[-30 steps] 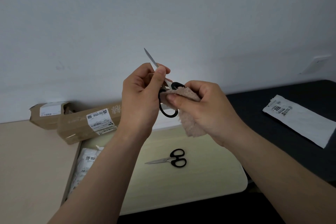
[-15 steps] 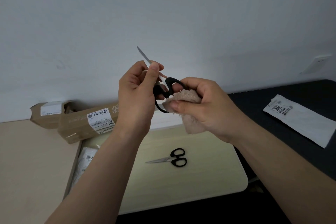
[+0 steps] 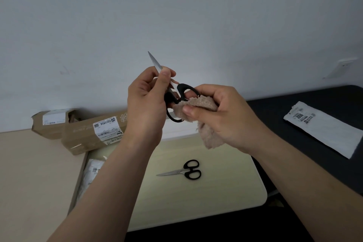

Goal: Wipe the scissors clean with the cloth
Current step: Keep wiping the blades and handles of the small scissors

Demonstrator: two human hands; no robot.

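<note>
My left hand [image 3: 146, 102] grips black-handled scissors [image 3: 183, 89] by the blades, held up in front of the wall with the tip pointing up and left. My right hand [image 3: 222, 116] pinches a fluffy beige cloth [image 3: 208, 133] and presses it against the lower handle loop. The upper loop shows above the cloth; part of the lower loop is hidden behind it. A second, smaller pair of black-handled scissors [image 3: 184, 171] lies flat on the pale yellow-green table top [image 3: 225, 188] below my hands, blades pointing left.
Two brown cardboard parcels [image 3: 92, 133] with labels lie at the back left against the wall. A white plastic package [image 3: 89, 173] sits in the gap left of the pale table. A white mailer bag [image 3: 326, 129] lies on the dark surface [image 3: 294, 104] at right.
Both hands with the scissors and cloth have drifted slightly left and up. The cloth has slid lower along the handles, baring more of the upper loop.
</note>
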